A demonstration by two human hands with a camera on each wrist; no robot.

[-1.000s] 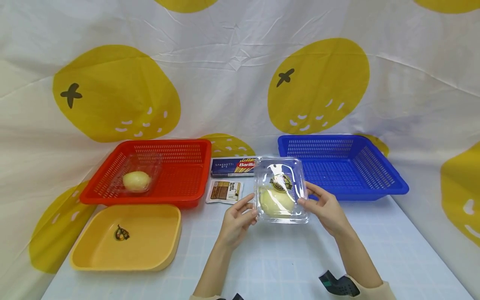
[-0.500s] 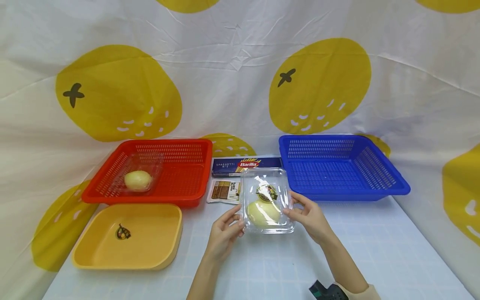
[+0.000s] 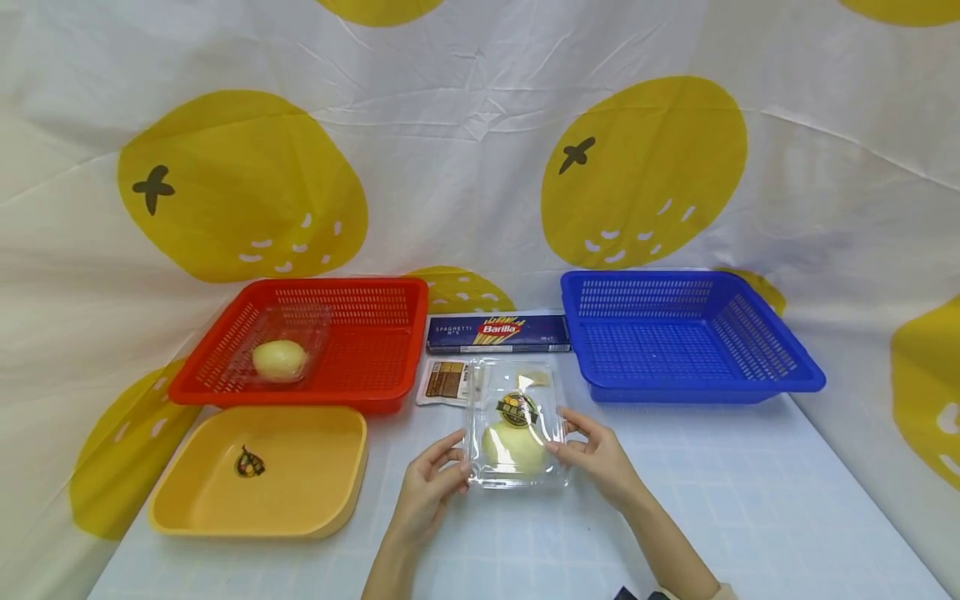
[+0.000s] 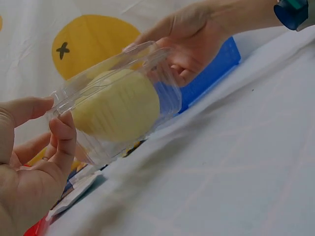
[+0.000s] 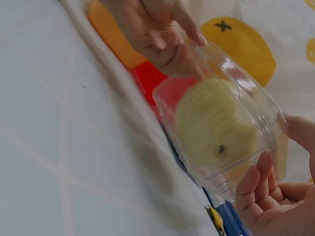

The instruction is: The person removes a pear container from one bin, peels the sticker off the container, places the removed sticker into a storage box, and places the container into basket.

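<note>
Both hands hold up a clear plastic clamshell box (image 3: 517, 481), with its shut lid facing up in the head view. Inside lies a pale yellow, rounded fruit or vegetable (image 3: 513, 450) of unclear kind; a dark spot shows on it in the right wrist view. A round black-and-gold label (image 3: 517, 409) sits on the lid. My left hand (image 3: 429, 483) pinches the box's left edge between thumb and fingers. On the opposite edge, my right hand (image 3: 600, 458) does the same. Beneath the box, a shadow falls on the table in the left wrist view.
A red basket (image 3: 378, 287) holds another clear box with a pale yellow item (image 3: 280, 361). The yellow tray (image 3: 300, 512) before it holds a loose label (image 3: 249, 462). A spaghetti box (image 3: 459, 332) and a small packet (image 3: 442, 382) lie near the blue basket (image 3: 697, 385).
Both hands have brought the clamshell box leftward and nearer to the body, away from the blue basket. It now overlaps the small packet, and the spaghetti box has come fully into view.
</note>
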